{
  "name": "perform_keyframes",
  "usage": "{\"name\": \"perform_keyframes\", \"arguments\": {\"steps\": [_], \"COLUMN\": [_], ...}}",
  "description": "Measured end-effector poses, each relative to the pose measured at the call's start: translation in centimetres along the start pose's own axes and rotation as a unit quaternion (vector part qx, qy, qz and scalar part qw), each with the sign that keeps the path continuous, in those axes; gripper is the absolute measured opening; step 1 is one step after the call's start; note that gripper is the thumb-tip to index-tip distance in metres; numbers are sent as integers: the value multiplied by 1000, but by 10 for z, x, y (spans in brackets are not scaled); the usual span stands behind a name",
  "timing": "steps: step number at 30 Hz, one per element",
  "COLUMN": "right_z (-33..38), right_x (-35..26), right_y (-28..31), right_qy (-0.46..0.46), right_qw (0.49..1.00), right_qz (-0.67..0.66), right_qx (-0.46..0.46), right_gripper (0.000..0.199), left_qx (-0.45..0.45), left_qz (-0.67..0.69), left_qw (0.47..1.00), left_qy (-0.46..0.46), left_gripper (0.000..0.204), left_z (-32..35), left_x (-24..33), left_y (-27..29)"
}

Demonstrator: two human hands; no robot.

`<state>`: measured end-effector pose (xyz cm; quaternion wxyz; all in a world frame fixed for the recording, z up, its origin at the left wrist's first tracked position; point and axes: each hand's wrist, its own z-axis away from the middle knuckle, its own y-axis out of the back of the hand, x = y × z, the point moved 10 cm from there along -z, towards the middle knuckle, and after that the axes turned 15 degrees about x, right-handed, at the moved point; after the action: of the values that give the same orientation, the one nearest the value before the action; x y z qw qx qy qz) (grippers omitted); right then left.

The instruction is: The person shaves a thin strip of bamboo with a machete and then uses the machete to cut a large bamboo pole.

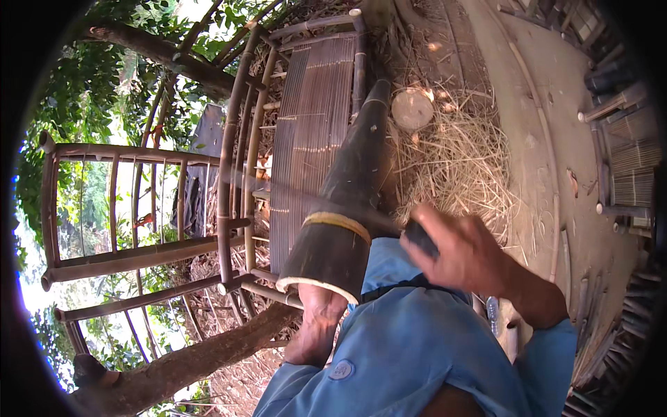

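A thick dark bamboo tube (319, 257) slants from my lap toward the far end of the slatted bench, its pale cut rim facing me. A light yellowish ring runs around it near this end. My left hand (323, 302) reaches into the open end; its fingers are hidden inside the tube. Just right of the tube, my right hand (455, 247) is closed around the dark handle of a long-bladed knife (306, 191). The blade is smeared by motion and points left across the tube, above the ring; whether it touches cannot be told.
The slatted bamboo bench (313, 104) has a railing (229, 153) on its left. A tree trunk (208, 351) crosses the lower left. Straw (458, 167) and a round wood block (412, 109) lie beyond my right hand. Bamboo pieces (629, 320) are stacked at far right.
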<state>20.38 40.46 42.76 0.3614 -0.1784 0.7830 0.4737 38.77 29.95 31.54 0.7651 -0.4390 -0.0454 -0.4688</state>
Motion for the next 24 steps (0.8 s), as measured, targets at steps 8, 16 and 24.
{"name": "perform_keyframes", "arguments": {"steps": [8,16,24], "right_z": [23,68,71], "right_x": [20,38,17], "right_y": [3,1,1], "right_qy": [-106,-217,-149], "right_qw": [990,957,951], "right_qz": [-71,-110,-149], "right_qx": [67,159,226], "right_gripper": [37,40,43], "left_qx": [40,-55,-133], "left_qz": [16,3,-67], "left_qw": [999,995,989], "left_qy": [-16,84,25], "left_gripper": [33,30,30], "left_z": [-13,18,15], "left_x": [11,-32,-27], "left_y": [15,-82,-90]}}
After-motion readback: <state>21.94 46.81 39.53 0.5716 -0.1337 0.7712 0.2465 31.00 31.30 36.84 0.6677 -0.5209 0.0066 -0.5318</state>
